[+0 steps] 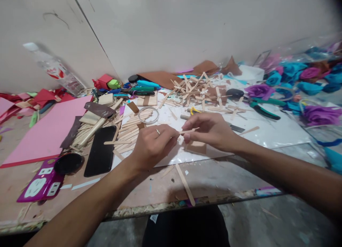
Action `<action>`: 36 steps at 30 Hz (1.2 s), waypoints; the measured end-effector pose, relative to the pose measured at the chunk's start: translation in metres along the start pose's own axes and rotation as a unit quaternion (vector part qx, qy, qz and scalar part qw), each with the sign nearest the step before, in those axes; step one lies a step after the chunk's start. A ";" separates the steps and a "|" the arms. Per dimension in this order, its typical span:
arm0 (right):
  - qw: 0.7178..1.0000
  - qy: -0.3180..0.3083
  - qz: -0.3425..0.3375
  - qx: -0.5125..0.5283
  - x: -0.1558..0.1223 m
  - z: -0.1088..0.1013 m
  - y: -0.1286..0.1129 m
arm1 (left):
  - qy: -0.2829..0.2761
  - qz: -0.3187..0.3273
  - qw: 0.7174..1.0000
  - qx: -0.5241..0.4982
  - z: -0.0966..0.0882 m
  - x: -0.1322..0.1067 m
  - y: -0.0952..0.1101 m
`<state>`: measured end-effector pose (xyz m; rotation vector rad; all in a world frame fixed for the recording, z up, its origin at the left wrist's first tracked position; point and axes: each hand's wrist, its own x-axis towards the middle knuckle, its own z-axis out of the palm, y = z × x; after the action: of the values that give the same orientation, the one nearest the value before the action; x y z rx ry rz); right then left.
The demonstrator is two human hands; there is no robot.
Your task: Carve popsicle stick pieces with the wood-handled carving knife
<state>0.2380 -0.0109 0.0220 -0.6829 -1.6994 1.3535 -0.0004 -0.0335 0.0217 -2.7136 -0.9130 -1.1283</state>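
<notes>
A short piece of wooden craft stick (184, 132) is pinched between my two hands over the white sheet (171, 152). My left hand (156, 142), wearing a ring, has its fingers closed on one end. On the other end, the thumb and fingertips of my right hand (207, 129) press together. Below my right hand lies a small square wooden block (196, 147). Behind the left hand rest a roll of tape (148, 115) and a spread of loose craft sticks (130, 133). One craft stick (185, 184) lies near the table's front edge.
Crossed stick pieces (197, 88) are heaped at the back. Green-handled pliers (264, 108) and paper flowers (320, 113) lie to the right. Leftward are a black phone (98, 151), a purple case (41, 183), pink paper (50, 129) and a plastic bottle (57, 71) against the wall.
</notes>
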 end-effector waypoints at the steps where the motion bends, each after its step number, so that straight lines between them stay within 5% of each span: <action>1: 1.000 -0.003 0.009 0.011 0.000 0.001 -0.001 | -0.002 0.023 0.999 0.029 -0.001 0.000 -0.001; 7: 0.998 0.025 -0.020 0.046 -0.004 0.005 -0.002 | 0.025 0.073 0.996 0.053 -0.004 0.003 0.001; 12: 0.998 0.043 -0.042 0.028 -0.004 0.007 -0.004 | 0.052 -0.037 0.994 -0.086 -0.001 0.002 0.011; 14: 0.998 0.053 -0.042 0.013 -0.004 0.008 -0.006 | 0.063 -0.141 0.972 -0.176 0.001 0.003 0.016; 17: 0.998 0.051 -0.044 -0.004 -0.004 0.008 -0.006 | 0.061 -0.283 0.895 -0.340 0.003 0.006 0.019; 20: 0.997 0.040 -0.050 -0.040 -0.004 0.005 -0.005 | 0.028 -0.350 0.814 -0.464 0.004 0.008 0.019; 22: 0.994 0.031 -0.060 -0.081 -0.002 0.003 -0.005 | 0.022 -0.368 0.786 -0.496 0.004 0.009 0.019; 36: 0.980 0.002 -0.124 -0.157 -0.001 0.000 -0.006 | 0.028 -0.397 0.757 -0.518 0.004 0.012 0.023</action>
<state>0.2387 -0.0134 0.0277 -0.6221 -1.9445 0.9210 0.0213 -0.0455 0.0303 -2.9441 -2.0291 -2.4814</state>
